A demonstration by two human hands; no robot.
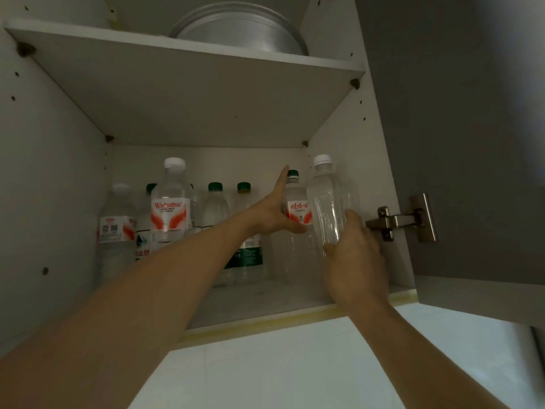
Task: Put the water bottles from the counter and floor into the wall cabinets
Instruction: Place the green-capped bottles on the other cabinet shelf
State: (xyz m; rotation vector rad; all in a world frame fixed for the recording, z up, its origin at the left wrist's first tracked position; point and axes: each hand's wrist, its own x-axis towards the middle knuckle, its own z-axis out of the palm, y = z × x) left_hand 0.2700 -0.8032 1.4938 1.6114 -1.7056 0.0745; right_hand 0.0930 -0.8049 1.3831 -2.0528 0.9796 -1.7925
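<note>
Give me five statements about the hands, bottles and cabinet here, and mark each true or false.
1. The right hand grips an unlabelled clear bottle with a white cap. True.
2. The left hand hangs idle below the cabinet. False: it reaches in and touches a red-labelled, green-capped bottle.
3. The cabinet door is closed. False: it is swung open at right.
4. A round metal pan sits on the upper shelf. True.
5. Every bottle cap is green. False: some are white.
</note>
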